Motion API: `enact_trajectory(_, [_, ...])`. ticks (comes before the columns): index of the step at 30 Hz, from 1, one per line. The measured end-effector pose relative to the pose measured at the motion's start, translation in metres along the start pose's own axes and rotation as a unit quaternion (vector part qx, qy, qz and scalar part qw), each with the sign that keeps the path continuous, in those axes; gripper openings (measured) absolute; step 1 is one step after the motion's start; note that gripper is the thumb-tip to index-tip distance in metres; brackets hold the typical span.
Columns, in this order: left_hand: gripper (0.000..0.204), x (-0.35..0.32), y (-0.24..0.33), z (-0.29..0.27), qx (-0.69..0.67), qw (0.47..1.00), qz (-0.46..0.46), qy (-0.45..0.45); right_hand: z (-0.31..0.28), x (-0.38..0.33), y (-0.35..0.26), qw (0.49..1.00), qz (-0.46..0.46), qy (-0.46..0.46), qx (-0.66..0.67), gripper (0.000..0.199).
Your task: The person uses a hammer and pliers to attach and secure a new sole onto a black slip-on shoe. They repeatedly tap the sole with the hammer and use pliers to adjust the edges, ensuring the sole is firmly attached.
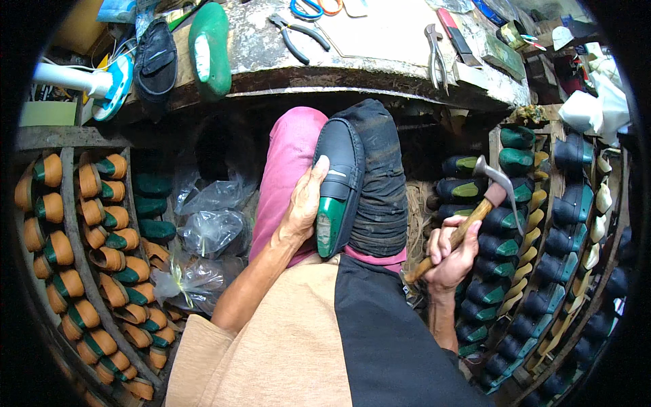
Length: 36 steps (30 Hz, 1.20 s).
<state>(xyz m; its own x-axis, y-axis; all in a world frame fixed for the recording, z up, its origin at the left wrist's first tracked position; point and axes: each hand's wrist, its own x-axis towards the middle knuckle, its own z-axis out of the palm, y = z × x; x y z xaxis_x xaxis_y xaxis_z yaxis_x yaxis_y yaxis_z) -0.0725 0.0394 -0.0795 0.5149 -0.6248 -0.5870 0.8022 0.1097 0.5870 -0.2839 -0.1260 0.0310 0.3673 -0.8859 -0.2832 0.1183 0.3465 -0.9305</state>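
Observation:
A black loafer (338, 146) lies along my lap, toe pointing away from me, with a green shoe last (330, 220) filling its heel opening. My left hand (305, 203) is wrapped round the loafer's left side, thumb over the strap. Out to the right, my right hand (452, 254) grips the wooden handle of a hammer (468, 227). The hammer's curved metal head is raised, apart from the shoe, in front of the rack on the right.
A worn workbench (271, 54) ahead carries pliers (298, 37), pincers (436, 54), a green last (210, 51) and a black shoe (156, 60). Racks of brown shoes (57, 247) stand left, racks of black shoes (498, 244) right. Plastic bags (213, 230) lie beside my left leg.

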Motion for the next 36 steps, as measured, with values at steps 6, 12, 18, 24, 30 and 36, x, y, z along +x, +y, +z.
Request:
enact_trajectory(6, [0.066, 0.004, -0.007, 0.002, -0.001, 0.999, -0.002, -0.034, -0.006, -0.027, 0.056, 0.919, 0.096, -0.268, -0.275, 0.044])
enact_trajectory(12, [0.056, 0.0, -0.008, 0.009, 0.046, 0.998, 0.042, 0.019, 0.007, 0.007, 0.051, 0.96, 0.061, -0.25, -0.114, 0.053])
enact_trajectory(18, [0.081, -0.021, 0.011, 0.016, 0.153, 0.986, 0.048, 0.053, 0.013, 0.033, 0.035, 0.952, 0.072, -0.259, -0.149, 0.058])
enact_trajectory(24, [0.071, -0.025, 0.007, 0.029, 0.178, 0.981, 0.041, 0.059, 0.031, 0.054, 0.025, 0.906, 0.212, -0.285, -0.228, 0.052])
enact_trajectory(30, [0.07, -0.023, -0.012, 0.039, 0.2, 0.973, 0.102, 0.058, 0.032, 0.067, -0.011, 0.83, -0.206, -0.356, -0.377, 0.044])
enact_trajectory(36, [0.066, -0.019, -0.016, 0.038, 0.169, 0.975, 0.134, 0.048, 0.032, 0.087, -0.039, 0.676, -0.256, -0.26, -0.64, 0.031])
